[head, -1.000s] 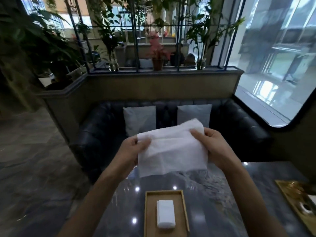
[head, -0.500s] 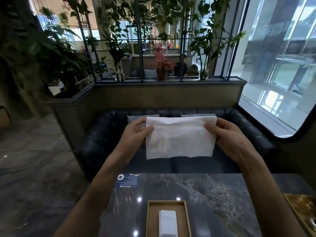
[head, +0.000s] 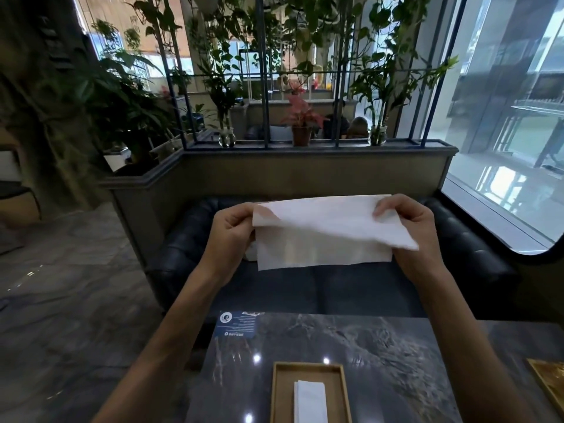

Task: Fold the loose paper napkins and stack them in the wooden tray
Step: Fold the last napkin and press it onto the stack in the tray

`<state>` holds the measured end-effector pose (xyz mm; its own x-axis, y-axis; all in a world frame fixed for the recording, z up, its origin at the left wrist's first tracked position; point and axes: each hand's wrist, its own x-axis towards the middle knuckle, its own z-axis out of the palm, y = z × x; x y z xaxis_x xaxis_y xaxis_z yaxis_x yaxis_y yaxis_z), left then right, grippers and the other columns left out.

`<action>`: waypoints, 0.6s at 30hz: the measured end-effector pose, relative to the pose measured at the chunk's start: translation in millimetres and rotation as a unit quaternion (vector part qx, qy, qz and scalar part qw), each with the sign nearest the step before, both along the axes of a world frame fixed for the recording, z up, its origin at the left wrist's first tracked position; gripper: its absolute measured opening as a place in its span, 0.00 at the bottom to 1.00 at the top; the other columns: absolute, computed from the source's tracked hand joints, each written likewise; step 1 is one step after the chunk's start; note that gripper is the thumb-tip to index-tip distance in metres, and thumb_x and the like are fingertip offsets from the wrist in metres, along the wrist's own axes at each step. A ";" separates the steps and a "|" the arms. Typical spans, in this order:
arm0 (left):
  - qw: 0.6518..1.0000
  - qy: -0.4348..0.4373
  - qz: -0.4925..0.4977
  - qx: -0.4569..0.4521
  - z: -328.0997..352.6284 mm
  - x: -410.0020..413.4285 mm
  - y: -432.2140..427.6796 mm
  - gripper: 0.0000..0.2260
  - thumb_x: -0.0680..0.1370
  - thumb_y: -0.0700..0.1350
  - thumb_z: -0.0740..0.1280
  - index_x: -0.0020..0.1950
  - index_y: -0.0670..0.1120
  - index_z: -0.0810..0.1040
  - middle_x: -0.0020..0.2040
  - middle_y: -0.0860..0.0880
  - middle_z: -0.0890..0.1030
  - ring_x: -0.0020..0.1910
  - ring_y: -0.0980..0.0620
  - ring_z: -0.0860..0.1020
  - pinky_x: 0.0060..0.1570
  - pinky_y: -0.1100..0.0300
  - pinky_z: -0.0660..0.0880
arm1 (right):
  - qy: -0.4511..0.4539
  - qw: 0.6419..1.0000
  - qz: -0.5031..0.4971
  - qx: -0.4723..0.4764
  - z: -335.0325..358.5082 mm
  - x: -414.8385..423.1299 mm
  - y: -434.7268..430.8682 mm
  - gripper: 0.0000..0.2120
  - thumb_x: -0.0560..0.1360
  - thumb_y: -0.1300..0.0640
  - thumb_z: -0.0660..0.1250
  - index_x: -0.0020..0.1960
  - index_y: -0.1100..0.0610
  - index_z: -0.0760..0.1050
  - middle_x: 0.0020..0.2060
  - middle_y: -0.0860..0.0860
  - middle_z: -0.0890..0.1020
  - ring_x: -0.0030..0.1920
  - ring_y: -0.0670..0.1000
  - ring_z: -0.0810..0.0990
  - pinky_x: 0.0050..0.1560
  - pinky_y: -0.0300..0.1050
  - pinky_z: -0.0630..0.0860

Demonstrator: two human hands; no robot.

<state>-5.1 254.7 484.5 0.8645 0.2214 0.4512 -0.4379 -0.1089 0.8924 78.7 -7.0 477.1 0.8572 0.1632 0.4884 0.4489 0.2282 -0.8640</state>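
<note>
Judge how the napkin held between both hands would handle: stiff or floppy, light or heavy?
Probably floppy: the napkin sags in a soft flap between the left hand and right hand, which pinch its upper edge. Likely very light, since fingertip pinches alone carry it. Possibly easy to tear: it looks thin and slightly translucent.

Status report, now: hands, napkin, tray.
Both up: left hand and right hand pinch loose napkin aloft, top flap folded over. One folded napkin in wooden tray. Nothing in the way.

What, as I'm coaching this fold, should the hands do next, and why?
Probably bring the right hand across to the left hand, halving the held napkin: it is pinched at both ends and far wider than the folded napkin in the wooden tray.
</note>
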 end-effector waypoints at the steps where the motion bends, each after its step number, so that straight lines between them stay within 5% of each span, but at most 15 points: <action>1: 1.000 -0.004 -0.002 0.001 0.6 0.3 0.3 0.24 0.80 0.29 0.58 0.38 0.52 0.86 0.39 0.54 0.84 0.40 0.52 0.80 0.39 0.59 0.75 | 0.000 1.000 0.010 0.002 0.5 1.1 -0.3 0.25 0.75 0.76 0.63 0.31 0.51 0.81 0.33 0.44 0.81 0.32 0.44 0.78 0.32 0.37 0.74; 8: 0.999 -0.010 0.014 -0.027 4.7 8.3 7.0 0.14 0.83 0.34 0.57 0.45 0.44 0.80 0.37 0.58 0.80 0.26 0.61 0.71 0.27 0.68 0.67 | -0.030 0.999 0.016 -0.035 6.0 11.3 -4.8 0.22 0.74 0.74 0.66 0.35 0.50 0.85 0.51 0.53 0.85 0.51 0.54 0.83 0.47 0.49 0.80; 14: 0.999 -0.017 0.013 -0.030 7.1 16.3 9.3 0.14 0.84 0.36 0.57 0.49 0.47 0.81 0.54 0.48 0.84 0.51 0.49 0.82 0.46 0.55 0.79 | -0.074 0.992 0.026 -0.103 14.7 11.5 -10.2 0.24 0.78 0.74 0.63 0.44 0.48 0.87 0.53 0.45 0.86 0.57 0.45 0.82 0.58 0.39 0.77; 18: 1.000 -0.011 0.008 -0.027 9.6 22.1 6.0 0.12 0.84 0.37 0.57 0.53 0.44 0.81 0.57 0.47 0.83 0.57 0.45 0.81 0.52 0.50 0.81 | -0.016 0.990 0.088 -0.113 20.5 12.1 -12.7 0.25 0.79 0.73 0.55 0.49 0.53 0.87 0.55 0.50 0.86 0.60 0.48 0.81 0.59 0.40 0.77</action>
